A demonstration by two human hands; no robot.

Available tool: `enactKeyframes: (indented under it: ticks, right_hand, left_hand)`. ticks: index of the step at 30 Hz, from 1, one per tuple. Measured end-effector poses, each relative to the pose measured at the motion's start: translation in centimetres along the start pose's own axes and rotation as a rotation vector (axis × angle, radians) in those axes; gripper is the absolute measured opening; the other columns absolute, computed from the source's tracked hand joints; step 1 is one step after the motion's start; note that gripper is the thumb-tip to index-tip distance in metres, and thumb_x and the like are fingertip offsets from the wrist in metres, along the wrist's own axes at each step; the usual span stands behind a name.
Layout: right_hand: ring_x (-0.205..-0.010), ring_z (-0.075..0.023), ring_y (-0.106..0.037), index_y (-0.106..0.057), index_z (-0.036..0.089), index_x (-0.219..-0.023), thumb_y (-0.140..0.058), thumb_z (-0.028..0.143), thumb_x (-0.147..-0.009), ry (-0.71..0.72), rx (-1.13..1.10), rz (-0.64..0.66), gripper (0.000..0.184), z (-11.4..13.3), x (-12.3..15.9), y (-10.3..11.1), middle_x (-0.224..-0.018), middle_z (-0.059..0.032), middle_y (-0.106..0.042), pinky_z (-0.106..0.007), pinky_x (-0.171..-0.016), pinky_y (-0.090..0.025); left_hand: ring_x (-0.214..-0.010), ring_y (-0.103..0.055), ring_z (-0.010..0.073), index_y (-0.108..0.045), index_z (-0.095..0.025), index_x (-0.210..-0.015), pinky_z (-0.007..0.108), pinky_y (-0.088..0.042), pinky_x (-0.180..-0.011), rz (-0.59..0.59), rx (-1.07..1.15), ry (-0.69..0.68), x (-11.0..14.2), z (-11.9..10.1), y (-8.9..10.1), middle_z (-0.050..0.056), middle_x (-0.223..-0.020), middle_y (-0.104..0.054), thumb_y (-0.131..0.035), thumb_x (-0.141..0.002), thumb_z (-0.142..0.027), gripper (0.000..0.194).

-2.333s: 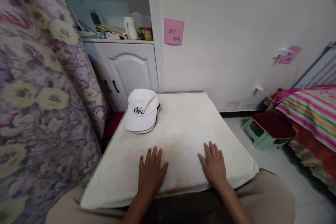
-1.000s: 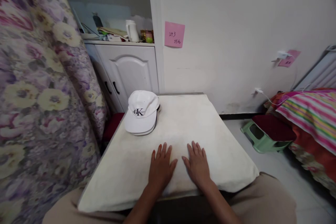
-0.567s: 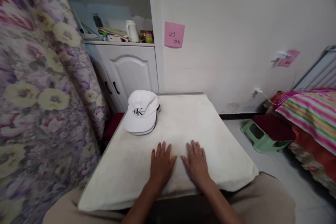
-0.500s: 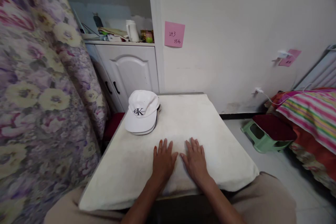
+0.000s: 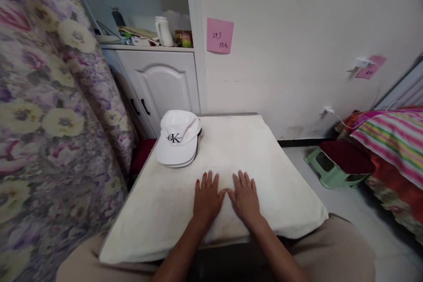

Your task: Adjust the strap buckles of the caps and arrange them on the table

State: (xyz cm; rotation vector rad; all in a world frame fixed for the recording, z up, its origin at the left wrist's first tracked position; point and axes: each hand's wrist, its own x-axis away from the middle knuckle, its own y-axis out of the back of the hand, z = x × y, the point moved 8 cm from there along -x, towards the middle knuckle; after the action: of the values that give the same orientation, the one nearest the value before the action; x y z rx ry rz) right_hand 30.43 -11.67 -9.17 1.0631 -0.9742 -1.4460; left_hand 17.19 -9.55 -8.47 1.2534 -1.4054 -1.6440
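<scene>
My left hand (image 5: 207,198) lies flat on the cream-covered table (image 5: 148,229), fingers apart and holding nothing. Beside it, my right hand (image 5: 245,197) also rests flat with its fingers stretched out. The two thumb tips come very close together; whether they touch I cannot tell. Beyond my left hand, at the table's far left, sits a white baseball cap (image 5: 178,134) with black letters on its front and its brim towards me. A second brim shows under the first, so another cap seems to lie beneath it.
A flowered curtain (image 5: 66,141) hangs along the left side. Behind the table stand a white cabinet (image 5: 165,83) and a wall with a pink note (image 5: 220,36). To the right are a green stool (image 5: 325,169) with a dark red top and a bed with a striped cover (image 5: 393,136).
The view has tipped slightly downward, lifting the cabinet and note in the picture. My thumbs have drawn closer together. The cap has stayed in place on the table.
</scene>
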Motion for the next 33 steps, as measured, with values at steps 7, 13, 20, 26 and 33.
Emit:
enactKeyframes:
  ticks: [7, 13, 20, 26, 33]
  right_hand:
    - [-0.148, -0.0334, -0.022, -0.04, 0.014, -0.15, -0.036, 0.046, -0.1, 0.012, 0.005, -0.005, 0.059, 0.0, 0.2, -0.2, -0.159, -0.0161, -0.03, -0.052, -0.118, -0.014]
    - [-0.148, -0.0329, -0.024, -0.04, 0.014, -0.149, -0.035, 0.046, -0.1, 0.019, 0.003, -0.021, 0.059, 0.0, 0.6, 0.0, -0.159, -0.0159, -0.031, -0.051, -0.118, -0.015]
    - [-0.147, -0.0334, -0.024, -0.04, 0.013, -0.149, -0.036, 0.046, -0.1, 0.024, 0.01, -0.02, 0.059, 0.0, 1.1, 0.3, -0.158, -0.0159, -0.032, -0.051, -0.117, -0.015]
    - [-0.147, -0.0332, -0.025, -0.041, 0.013, -0.149, -0.037, 0.045, -0.1, 0.026, 0.013, -0.024, 0.058, 0.1, 1.4, 0.4, -0.158, -0.0156, -0.032, -0.05, -0.117, -0.016]
    - [-0.147, -0.0332, -0.027, -0.042, 0.014, -0.148, -0.038, 0.046, -0.1, 0.023, 0.013, -0.033, 0.058, 0.0, 1.6, 0.4, -0.158, -0.015, -0.033, -0.051, -0.117, -0.016]
  left_hand:
    - [-0.143, -0.033, 0.0353, -0.047, -0.016, -0.145, 0.057, -0.026, -0.114, 0.0, 0.017, 0.009, 0.1, -0.1, 0.4, 0.016, -0.155, -0.04, -0.041, -0.097, -0.046, 0.057]
    - [-0.144, -0.033, 0.0348, -0.047, -0.016, -0.145, 0.055, -0.026, -0.114, 0.002, 0.014, 0.002, 0.5, 0.0, 0.5, 0.016, -0.155, -0.04, -0.039, -0.097, -0.047, 0.057]
    - [-0.144, -0.032, 0.0341, -0.046, -0.016, -0.145, 0.055, -0.026, -0.114, 0.011, 0.02, -0.002, 0.9, 0.0, 0.7, 0.015, -0.155, -0.04, -0.038, -0.098, -0.046, 0.056]
    - [-0.144, -0.032, 0.0341, -0.045, -0.016, -0.146, 0.055, -0.025, -0.114, 0.007, 0.012, -0.005, 1.2, 0.1, 0.5, 0.015, -0.156, -0.039, -0.039, -0.098, -0.045, 0.056]
    - [-0.144, -0.032, 0.0346, -0.045, -0.016, -0.146, 0.056, -0.026, -0.114, 0.019, 0.009, 0.002, 1.5, 0.1, 0.6, 0.015, -0.156, -0.039, -0.039, -0.098, -0.046, 0.057]
